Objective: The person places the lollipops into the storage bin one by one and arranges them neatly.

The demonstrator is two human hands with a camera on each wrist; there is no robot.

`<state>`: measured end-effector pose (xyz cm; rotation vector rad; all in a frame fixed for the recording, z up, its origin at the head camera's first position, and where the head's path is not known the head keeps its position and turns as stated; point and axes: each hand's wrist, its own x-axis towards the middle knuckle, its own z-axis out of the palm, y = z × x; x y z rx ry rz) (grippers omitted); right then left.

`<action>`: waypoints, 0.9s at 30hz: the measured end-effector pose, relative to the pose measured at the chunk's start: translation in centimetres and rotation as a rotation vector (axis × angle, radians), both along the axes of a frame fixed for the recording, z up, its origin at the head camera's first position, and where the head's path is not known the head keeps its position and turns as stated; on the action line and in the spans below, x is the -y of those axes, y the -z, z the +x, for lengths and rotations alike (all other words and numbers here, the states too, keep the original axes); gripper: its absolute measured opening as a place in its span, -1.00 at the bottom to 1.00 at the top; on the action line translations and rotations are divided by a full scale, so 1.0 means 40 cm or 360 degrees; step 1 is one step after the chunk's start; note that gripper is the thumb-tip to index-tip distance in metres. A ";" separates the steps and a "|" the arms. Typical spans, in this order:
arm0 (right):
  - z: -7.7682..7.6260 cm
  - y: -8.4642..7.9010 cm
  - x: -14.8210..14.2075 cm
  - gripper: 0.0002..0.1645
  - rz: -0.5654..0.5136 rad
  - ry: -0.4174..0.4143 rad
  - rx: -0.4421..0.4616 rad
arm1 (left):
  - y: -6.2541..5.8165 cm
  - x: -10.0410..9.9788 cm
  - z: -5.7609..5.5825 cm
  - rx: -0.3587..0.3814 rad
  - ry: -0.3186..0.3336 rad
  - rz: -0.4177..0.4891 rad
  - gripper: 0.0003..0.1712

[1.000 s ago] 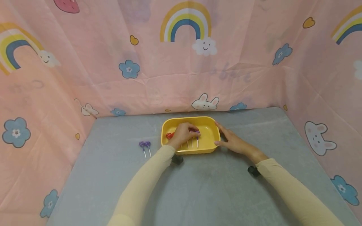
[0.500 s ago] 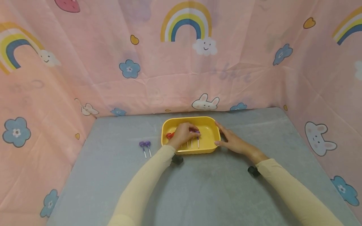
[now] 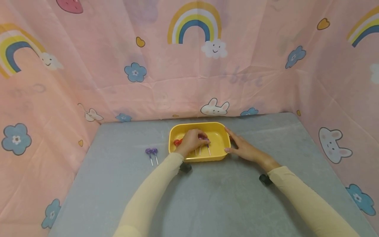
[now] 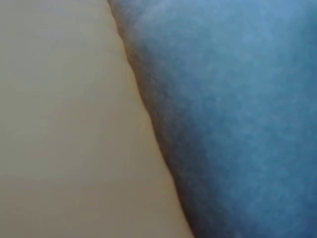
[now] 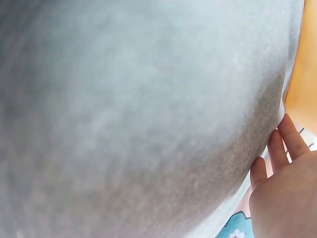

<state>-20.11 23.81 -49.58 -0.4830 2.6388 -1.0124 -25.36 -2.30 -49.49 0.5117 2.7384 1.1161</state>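
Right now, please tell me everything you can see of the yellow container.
The yellow container, plastic-looking, is shallow, rectangular and open-topped, with rounded corners. It stands upright on the gray table, near the far edge. Red candy and white sticks lie inside. The left hand reaches in, apparently pinching a purple lollipop and hiding part of the inside; the right hand touches the right end.

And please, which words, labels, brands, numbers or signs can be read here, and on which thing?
None can be read with certainty.
Pink curtain: faint marks like letters, at left and right of centre, too pale to read.
Two purple lollipops beside the yellow tray: any print would be too small to read.
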 end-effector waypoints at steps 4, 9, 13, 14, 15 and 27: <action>0.000 0.001 -0.001 0.15 0.0000 -0.0001 -0.0003 | -0.002 -0.002 0.003 -0.0002 -0.0001 -0.0021 -0.68; -0.001 0.002 0.000 0.16 0.0002 0.0012 0.0008 | 0.001 -0.002 -0.002 -0.0056 0.0023 -0.0068 -0.70; -0.001 0.000 0.000 0.16 0.0013 0.0020 0.0022 | 0.000 -0.003 -0.003 -0.0068 0.0039 -0.0071 -0.72; -0.001 0.000 0.000 0.16 0.0016 0.0020 0.0024 | 0.000 -0.003 -0.003 -0.0069 0.0042 -0.0073 -0.72; -0.001 0.000 0.000 0.16 0.0015 0.0020 0.0025 | 0.000 -0.003 -0.002 -0.0068 0.0043 -0.0073 -0.73; 0.001 -0.003 0.000 0.16 -0.0002 0.0010 0.0000 | 0.000 -0.004 -0.007 -0.0077 0.0044 -0.0118 -0.72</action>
